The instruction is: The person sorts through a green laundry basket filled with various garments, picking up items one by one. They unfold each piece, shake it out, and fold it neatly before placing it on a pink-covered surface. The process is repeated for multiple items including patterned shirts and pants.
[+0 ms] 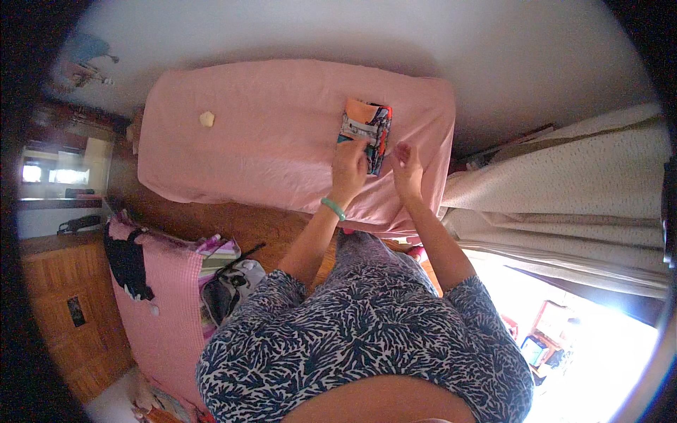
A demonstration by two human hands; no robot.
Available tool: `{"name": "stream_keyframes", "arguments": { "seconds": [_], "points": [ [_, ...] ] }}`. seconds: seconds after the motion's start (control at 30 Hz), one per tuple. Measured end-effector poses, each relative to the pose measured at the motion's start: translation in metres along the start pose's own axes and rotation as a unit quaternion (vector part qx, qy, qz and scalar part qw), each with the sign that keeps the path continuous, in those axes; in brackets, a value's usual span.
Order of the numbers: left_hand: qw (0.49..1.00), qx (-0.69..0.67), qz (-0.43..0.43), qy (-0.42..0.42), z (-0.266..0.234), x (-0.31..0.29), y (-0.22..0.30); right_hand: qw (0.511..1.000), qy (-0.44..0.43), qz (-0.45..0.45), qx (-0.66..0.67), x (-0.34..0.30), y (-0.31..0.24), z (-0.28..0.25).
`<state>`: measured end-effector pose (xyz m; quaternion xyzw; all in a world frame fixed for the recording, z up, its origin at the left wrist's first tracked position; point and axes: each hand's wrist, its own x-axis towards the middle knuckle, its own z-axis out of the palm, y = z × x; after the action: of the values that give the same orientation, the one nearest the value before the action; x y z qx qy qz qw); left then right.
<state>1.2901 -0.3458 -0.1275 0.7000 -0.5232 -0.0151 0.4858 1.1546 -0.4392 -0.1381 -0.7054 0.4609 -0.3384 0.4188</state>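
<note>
No text, label, number or sign can be read, any print on the multicoloured flat item [367, 130] being too small.

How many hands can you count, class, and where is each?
2: the left hand over the lower part of the colourful item, the right hand just right of it. No others show.

Toward the right edge of the plain pink cloth [282, 155] lies a booklet [362, 130] in orange, grey, red and blue, while a cream piece [206, 119] sits nearer the left edge. The person's clothing [367, 324] carries a dark-blue-and-white branching pattern (the bangle [333, 209] is pale green).
</note>
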Motion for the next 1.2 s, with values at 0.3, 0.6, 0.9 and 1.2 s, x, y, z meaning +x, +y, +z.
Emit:
{"name": "stream_keyframes", "arguments": {
  "seconds": [0.3,0.6,0.9,1.2],
  "points": [
    [0.983,0.075,-0.161,-0.040,0.007,0.032,-0.054,0.981,-0.011,0.115,-0.157,0.068,-0.035,0.043],
    [0.988,0.008,-0.148,-0.047,-0.009,0.033,-0.052,0.996,-0.086,0.013,-0.009,0.076,-0.031,0.060],
    [0.977,-0.071,-0.198,0.023,-0.121,0.067,-0.087,0.982,-0.152,-0.037,0.104,0.091,-0.079,0.136],
    [0.958,0.287,0.001,-0.002,-0.076,0.046,-0.094,0.974,-0.202,-0.015,0.099,0.001,-0.042,0.011]
  ]
}}
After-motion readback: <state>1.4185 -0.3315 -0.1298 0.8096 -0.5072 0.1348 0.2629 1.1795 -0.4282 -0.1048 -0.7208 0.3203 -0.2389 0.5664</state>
